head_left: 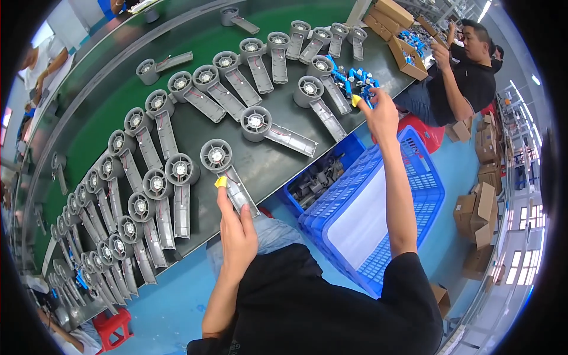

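Observation:
My left hand is at the table's near edge, a yellow cover on its index finger. Its fingers hold the handle of a grey fan housing, whose round end, with a fan inside, faces up. A red wire shows near the handle's top. To the right, my right hand reaches over a pile of small blue parts, thumb and fingers apart. A yellow cover is on one of its digits. Whether a blue part touches the fingertips is hard to see. Another grey housing lies just left of that hand.
Rows of similar grey housings cover the dark table to the left and behind. A green conveyor belt runs beyond. Below the right arm stands a blue crate, beside a blue bin of grey parts. A co-worker sits at right.

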### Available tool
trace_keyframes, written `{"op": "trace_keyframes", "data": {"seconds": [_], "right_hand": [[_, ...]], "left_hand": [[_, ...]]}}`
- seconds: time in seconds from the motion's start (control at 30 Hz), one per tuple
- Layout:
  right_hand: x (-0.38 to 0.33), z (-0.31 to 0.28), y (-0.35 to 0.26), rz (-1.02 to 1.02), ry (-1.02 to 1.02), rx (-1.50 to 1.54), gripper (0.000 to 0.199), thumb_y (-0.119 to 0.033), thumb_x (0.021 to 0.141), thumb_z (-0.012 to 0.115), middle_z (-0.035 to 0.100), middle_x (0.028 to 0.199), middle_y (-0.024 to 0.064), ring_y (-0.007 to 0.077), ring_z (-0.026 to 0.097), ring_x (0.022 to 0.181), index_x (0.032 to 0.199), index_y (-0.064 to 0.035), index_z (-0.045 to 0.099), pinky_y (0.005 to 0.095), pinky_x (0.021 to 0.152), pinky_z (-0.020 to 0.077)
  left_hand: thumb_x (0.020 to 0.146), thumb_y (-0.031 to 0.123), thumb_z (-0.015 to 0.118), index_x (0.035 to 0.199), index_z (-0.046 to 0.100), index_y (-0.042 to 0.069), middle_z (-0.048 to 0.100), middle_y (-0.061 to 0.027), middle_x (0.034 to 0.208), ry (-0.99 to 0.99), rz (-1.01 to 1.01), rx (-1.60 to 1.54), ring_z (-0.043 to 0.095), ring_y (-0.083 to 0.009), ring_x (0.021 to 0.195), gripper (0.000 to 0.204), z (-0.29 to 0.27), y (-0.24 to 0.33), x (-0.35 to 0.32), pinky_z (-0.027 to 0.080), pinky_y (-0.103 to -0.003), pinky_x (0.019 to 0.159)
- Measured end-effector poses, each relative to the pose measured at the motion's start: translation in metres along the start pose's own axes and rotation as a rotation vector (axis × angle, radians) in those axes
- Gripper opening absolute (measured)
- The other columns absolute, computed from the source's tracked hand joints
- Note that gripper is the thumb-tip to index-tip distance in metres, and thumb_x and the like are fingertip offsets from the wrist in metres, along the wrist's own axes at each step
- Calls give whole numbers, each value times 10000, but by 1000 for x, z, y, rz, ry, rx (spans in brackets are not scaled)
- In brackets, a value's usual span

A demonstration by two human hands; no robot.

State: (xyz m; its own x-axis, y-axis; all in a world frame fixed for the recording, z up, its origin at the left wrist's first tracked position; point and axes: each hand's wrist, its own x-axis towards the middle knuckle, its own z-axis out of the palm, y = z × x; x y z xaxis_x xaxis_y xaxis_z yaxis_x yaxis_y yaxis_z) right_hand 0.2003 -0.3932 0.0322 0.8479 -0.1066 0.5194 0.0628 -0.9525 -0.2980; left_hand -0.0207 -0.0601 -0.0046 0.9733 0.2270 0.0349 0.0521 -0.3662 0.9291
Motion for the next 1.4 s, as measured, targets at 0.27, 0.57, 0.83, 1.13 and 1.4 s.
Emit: {"op": "trace_keyframes", "data": {"seconds": [0.27, 0.57, 0.83, 1.13, 1.4], "right_hand": [[28, -17, 16, -16, 35, 184, 242, -124, 886, 644, 681, 992, 120, 220, 680, 859, 1109, -31, 668, 334, 771, 533], [45, -15, 32, 113, 81, 858, 243, -125, 1001, 554, 659, 1025, 86, 153, 660, 930, 1190, 26, 571, 293, 856, 547], [69, 12, 41, 208, 36, 986, 258, -139, 1011, 556, 672, 1079, 94, 160, 665, 921, 1205, 30, 576, 279, 849, 540], [102, 28, 74, 179, -138, 393, 470, -397, 967, 511, 709, 947, 210, 316, 683, 994, 1213, -18, 643, 395, 891, 512], [78, 45, 134, 357, -235, -54, 518, -393, 848, 665, 694, 1112, 230, 351, 657, 1087, 1201, -14, 665, 400, 951, 489]], "left_hand": [[977, 61, 510, 1444, 250, -40, 559, -150, 831, -50, -46, 64, 561, -271, 638, 544, -18, 23, 0, 451, -390, 631], [961, 62, 558, 1462, 235, -42, 528, -121, 766, -101, -73, 17, 529, -201, 563, 606, -24, 25, 1, 433, -351, 566], [952, 39, 564, 1467, 229, -40, 539, -116, 752, -112, -61, -46, 535, -182, 561, 619, -22, 22, 0, 435, -330, 558], [934, 60, 601, 1463, 233, -48, 521, -104, 759, -103, -71, -24, 517, -169, 556, 653, -18, 18, 0, 423, -313, 545], [936, 65, 603, 1452, 243, -47, 510, -85, 734, -94, -75, -31, 493, -141, 557, 639, -18, 17, -1, 413, -301, 536]]}}
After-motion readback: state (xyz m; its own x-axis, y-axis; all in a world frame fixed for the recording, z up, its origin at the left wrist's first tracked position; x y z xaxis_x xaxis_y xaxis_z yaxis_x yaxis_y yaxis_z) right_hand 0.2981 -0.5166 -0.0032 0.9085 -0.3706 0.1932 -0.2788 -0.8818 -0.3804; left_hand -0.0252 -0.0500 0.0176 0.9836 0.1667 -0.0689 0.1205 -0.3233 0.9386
